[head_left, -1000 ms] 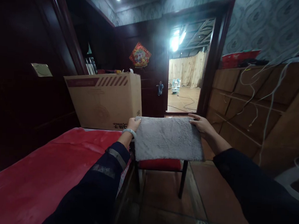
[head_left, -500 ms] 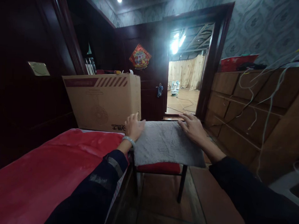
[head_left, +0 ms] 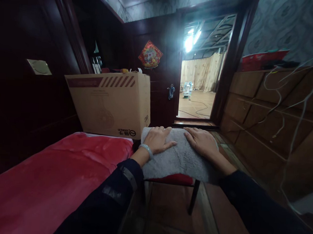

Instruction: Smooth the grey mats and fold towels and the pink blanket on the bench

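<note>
A grey plush cloth [head_left: 173,164] lies over a chair or stool, whose red seat [head_left: 177,179] and dark leg [head_left: 194,197] show below its near edge. My left hand [head_left: 157,140], with a pale bangle at the wrist, rests palm down on the cloth's left part, thumb spread to the right. On the right part, my right hand [head_left: 201,141] lies flat with its fingers stretched forward. Neither hand grips the cloth. Its right side droops past the seat.
Left of the seat is a bed-like surface with a red cover [head_left: 71,164]. A big cardboard box [head_left: 106,107] stands behind it. Wooden drawers [head_left: 274,103] with hanging cables line the right. Ahead, an open doorway [head_left: 196,105] leads to a lit room with a fan [head_left: 186,90].
My left hand has moved right and down from the cloth's left edge onto its top. My right hand has settled flatter on the cloth. The view has shifted slightly.
</note>
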Demonstrator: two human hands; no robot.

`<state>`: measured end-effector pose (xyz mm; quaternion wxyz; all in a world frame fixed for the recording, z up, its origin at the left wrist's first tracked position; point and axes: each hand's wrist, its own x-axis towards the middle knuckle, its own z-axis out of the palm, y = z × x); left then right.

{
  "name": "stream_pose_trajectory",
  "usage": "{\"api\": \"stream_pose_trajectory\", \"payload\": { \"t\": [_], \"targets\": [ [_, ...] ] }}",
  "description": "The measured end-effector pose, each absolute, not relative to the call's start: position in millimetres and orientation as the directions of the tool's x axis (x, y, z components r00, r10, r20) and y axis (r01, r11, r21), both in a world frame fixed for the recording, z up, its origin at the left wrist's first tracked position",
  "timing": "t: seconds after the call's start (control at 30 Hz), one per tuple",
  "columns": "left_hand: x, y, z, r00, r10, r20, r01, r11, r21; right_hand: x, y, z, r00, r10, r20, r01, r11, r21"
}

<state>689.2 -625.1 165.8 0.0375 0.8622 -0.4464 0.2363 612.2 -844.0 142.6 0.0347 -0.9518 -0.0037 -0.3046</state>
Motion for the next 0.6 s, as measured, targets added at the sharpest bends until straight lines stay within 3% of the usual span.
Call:
{"api": "stream_pose_trajectory", "payload": {
  "t": [0.2, 0.3, 0.47, 0.6],
  "targets": [
    [708.4, -576.2, 157.5, 0.556, -0.704, 0.443, -0.759, -0.647, -0.076, 610.9, -844.1, 142.1, 0.818, -0.023, 0.575, 0.009, -0.999, -0.052],
    [711.5, -541.3, 142.9, 0.67, -0.607, 0.427, -0.66, -0.751, -0.032, 608.8, -840.4, 143.8, 0.828, -0.03, 0.56, 0.006, -0.998, -0.064],
    [668.6, -472.7, 90.5, 0.898, -0.349, 0.268, -0.385, -0.918, 0.092, 601.2, -835.8, 146.6, 0.878, -0.119, 0.464, -0.054, -0.987, -0.153],
    [592.4, -405.5, 40.6, 0.941, -0.312, 0.133, -0.327, -0.939, 0.111, 610.7, -858.7, 132.4, 0.869, -0.087, 0.487, 0.055, -0.961, -0.27]
  ]
}}
